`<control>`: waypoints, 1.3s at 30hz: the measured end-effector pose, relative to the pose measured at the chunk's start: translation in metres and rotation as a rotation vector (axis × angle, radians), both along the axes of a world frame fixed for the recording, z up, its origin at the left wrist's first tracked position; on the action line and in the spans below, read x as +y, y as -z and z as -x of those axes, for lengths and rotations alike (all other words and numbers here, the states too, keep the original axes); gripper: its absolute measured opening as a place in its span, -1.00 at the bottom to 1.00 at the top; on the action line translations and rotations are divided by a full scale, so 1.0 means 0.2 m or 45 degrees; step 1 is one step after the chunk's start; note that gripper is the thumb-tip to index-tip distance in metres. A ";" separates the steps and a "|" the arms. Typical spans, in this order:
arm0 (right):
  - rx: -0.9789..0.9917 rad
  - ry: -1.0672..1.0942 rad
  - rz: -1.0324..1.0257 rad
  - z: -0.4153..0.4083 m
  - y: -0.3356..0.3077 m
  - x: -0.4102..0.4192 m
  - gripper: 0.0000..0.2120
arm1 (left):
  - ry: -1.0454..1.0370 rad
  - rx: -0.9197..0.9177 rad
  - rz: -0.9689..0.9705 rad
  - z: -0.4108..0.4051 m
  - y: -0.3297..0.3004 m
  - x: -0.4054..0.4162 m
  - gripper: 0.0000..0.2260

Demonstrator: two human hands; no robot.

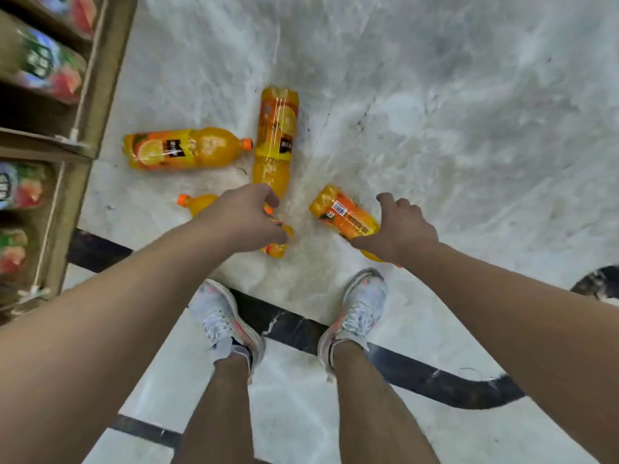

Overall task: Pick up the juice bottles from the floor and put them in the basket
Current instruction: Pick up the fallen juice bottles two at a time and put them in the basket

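Several orange juice bottles lie on the pale marble floor. One bottle [177, 149] lies sideways at the left, its cap pointing right. Another bottle [275, 135] lies lengthwise in the middle. My left hand [244, 217] is curled over a third bottle [197, 203], hiding most of it; fingers and thumb are apart on either side. My right hand [398, 229] is spread over a fourth bottle [345, 214] with a barcode label, thumb and fingers on either side of it. Both bottles still rest on the floor. No basket is clearly in view.
A shop shelf [100, 78] with red and green juice cartons stands along the left. My two feet in white trainers [358, 309] stand on a black floor stripe [435, 380]. A dark rounded object [596, 283] shows at the right edge.
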State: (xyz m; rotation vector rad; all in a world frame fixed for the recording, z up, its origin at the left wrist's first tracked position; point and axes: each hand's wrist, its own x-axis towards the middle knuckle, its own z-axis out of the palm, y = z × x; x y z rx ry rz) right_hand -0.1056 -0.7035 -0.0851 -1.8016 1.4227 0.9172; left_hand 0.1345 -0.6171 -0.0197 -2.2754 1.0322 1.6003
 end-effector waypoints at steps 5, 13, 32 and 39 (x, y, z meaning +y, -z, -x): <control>0.020 0.030 -0.004 0.04 0.42 0.10 0.05 | 0.016 0.011 -0.007 0.08 0.44 0.03 -0.45; -0.113 0.071 0.123 0.02 0.84 0.22 0.23 | -0.035 -0.029 0.008 -0.03 0.73 0.07 -0.47; -0.314 0.090 0.129 -0.17 0.72 0.20 0.07 | -0.438 -0.061 -0.133 -0.20 0.77 0.43 -0.71; -0.493 0.138 0.044 -0.37 0.55 0.21 0.06 | -1.412 -0.039 -0.416 -0.09 0.88 0.50 -0.05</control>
